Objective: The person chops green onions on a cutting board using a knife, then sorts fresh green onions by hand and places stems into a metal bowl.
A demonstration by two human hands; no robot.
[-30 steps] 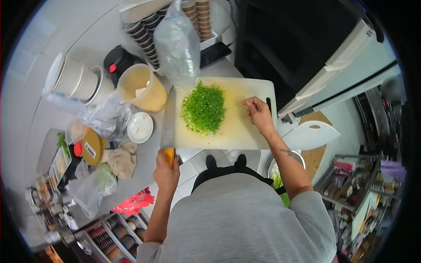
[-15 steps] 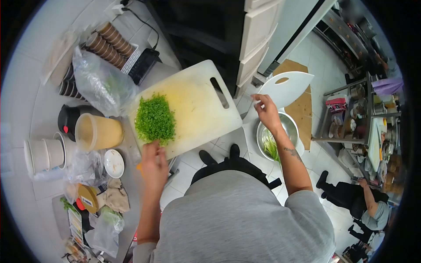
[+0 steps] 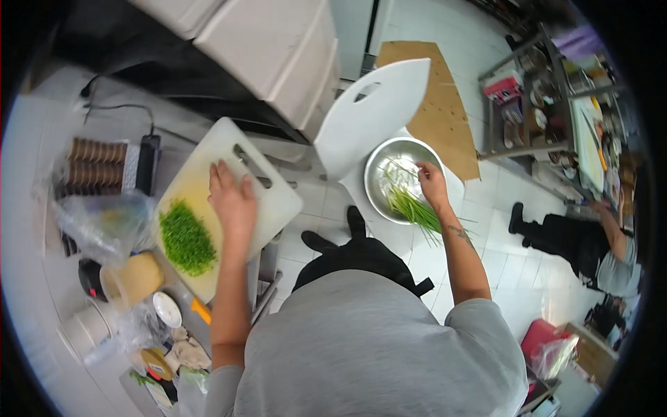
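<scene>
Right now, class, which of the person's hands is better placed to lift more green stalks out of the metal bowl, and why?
The right hand: it already reaches into the metal bowl, at the green stalks. The left hand lies flat on the cutting board, beside the chopped greens.

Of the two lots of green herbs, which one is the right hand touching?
The long uncut stalks in the metal bowl; the right hand reaches into them. The other lot, the chopped pile, lies on the cutting board beside the left hand.

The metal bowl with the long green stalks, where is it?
The metal bowl sits right of the cutting board, beside a white chair; the right hand reaches into it.
</scene>
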